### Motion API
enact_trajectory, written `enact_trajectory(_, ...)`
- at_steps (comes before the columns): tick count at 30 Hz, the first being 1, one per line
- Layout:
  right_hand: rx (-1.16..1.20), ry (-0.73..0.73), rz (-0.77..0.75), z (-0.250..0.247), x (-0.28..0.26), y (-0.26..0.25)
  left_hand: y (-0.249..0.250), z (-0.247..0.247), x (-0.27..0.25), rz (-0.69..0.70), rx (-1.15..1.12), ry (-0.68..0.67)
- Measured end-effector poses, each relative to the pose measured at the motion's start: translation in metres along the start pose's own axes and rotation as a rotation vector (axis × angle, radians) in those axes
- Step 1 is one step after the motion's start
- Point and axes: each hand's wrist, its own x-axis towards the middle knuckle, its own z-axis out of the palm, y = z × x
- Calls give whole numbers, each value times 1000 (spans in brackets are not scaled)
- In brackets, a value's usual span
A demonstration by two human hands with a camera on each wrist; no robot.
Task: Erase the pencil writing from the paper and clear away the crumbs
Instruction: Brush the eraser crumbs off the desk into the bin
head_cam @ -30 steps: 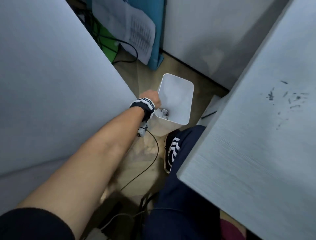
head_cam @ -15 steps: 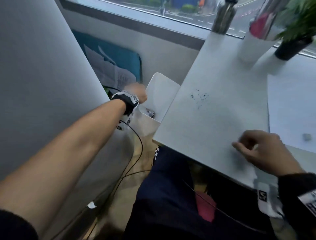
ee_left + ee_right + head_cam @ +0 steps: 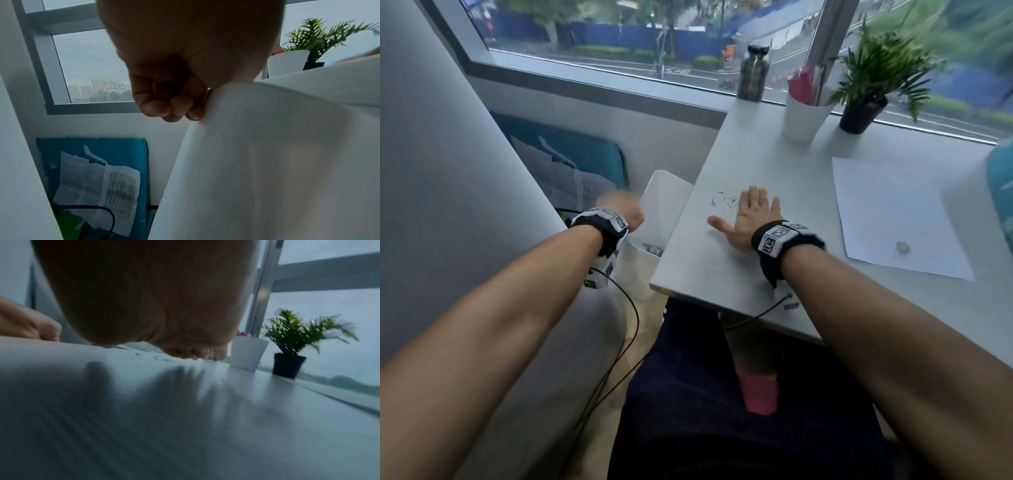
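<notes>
Dark eraser crumbs (image 3: 722,200) lie near the left edge of the white desk (image 3: 722,267). My right hand (image 3: 755,209) rests flat and open on the desk, its fingertips just right of the crumbs (image 3: 156,357). My left hand (image 3: 628,216) is blurred; it grips the rim of a white bin (image 3: 664,198) held beside the desk's left edge. In the left wrist view its fingers (image 3: 170,107) curl against the bin wall (image 3: 267,162). The white paper (image 3: 893,212) lies to the right with a small grey eraser (image 3: 903,247) on it.
A steel bottle (image 3: 753,72), a white cup (image 3: 804,116) and a potted plant (image 3: 866,85) stand along the window. A grey partition (image 3: 448,171) rises at the left. A blue folder with papers (image 3: 571,164) leans on the wall below. A cable (image 3: 626,308) hangs from my left wrist.
The view swung up from the floor to the desk. My left hand raised the bin to the desk's edge. My right hand slid forward from the front edge and flattened beside the crumbs.
</notes>
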Motion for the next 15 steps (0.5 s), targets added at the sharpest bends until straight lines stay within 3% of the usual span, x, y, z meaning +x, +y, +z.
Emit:
enact_trajectory(3,64,-79,33,5,-3,-11,4,-4,-3,16,-1,0)
enact_trajectory(10,87,-99,-181,16,-13,-91,15,-14,-7,45,3,7)
enact_trajectory(15,69,-18,-118,-3,8,-66,18,-22,-7,79,24,16)
